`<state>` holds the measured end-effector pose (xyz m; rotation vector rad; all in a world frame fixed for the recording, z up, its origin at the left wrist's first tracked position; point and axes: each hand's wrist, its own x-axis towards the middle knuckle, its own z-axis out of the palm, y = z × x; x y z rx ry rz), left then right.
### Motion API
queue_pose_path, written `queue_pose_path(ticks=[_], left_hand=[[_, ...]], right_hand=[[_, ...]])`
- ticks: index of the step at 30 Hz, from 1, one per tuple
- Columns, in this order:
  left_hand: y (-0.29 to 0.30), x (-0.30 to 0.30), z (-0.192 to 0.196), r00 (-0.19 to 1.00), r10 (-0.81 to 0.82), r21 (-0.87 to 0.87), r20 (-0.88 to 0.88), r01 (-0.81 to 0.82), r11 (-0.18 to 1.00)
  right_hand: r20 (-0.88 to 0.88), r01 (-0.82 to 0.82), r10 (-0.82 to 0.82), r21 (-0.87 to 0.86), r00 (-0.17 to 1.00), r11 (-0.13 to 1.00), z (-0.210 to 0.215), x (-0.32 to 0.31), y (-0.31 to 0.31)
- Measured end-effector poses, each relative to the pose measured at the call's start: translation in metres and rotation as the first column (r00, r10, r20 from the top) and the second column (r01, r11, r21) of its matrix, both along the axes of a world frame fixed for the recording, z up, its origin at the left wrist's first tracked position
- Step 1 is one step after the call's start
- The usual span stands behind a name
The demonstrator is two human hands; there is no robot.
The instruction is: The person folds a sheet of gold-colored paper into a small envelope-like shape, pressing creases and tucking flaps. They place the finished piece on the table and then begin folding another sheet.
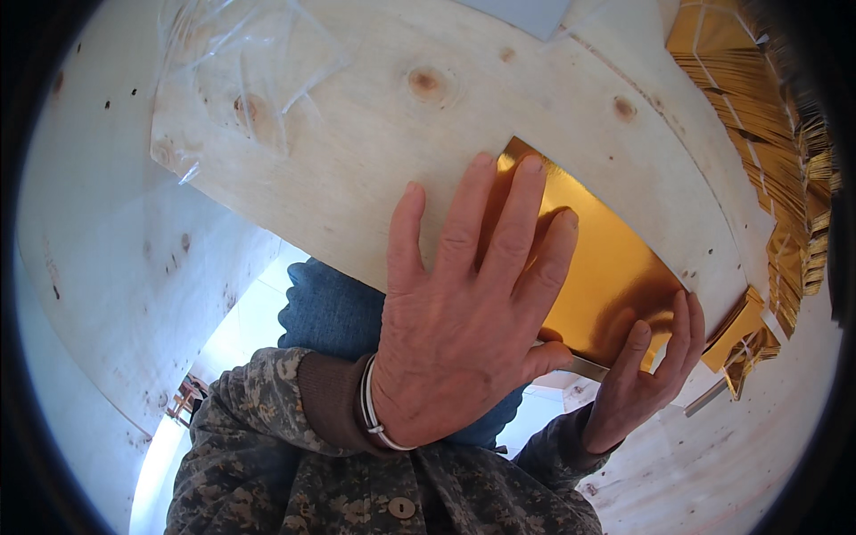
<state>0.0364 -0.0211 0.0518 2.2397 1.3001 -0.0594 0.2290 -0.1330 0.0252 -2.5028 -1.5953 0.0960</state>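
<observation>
A shiny gold foil sheet (596, 267) lies slantwise at the near edge of the pale plywood table (357, 169). Over its left part my left hand (473, 276) is spread palm down, fingers apart, the tips close to the sheet's far left end. Whether the palm presses on the foil cannot be made out. My right hand (649, 370) is at the sheet's near right corner. Its thumb reaches onto the foil and the other fingers extend along the right edge, apart from the thumb. Part of the foil is hidden under my left hand.
Gold foil strips cut into fringe (767, 152) are heaped along the right side. A small folded gold piece (736, 334) sits beside my right hand. Clear plastic film (259, 71) is at the far left, and a grey sheet (526, 13) at the far edge.
</observation>
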Motion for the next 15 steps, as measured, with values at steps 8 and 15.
queue_pose_path(ticks=[8,15], left_hand=[[-0.0009,-0.0003,-0.0011,1.0,-0.015,0.009,-0.015,0.015,1.0],[-0.0019,-0.0009,-0.0024,1.0,-0.011,0.0,0.001,0.011,1.0]], right_hand=[[-0.005,0.011,-0.011,-0.002,1.0,1.0,-0.0002,-0.0007,0.0001],[-0.003,0.01,-0.01,0.0,1.0,1.0,-0.0008,-0.0003,0.0001]])
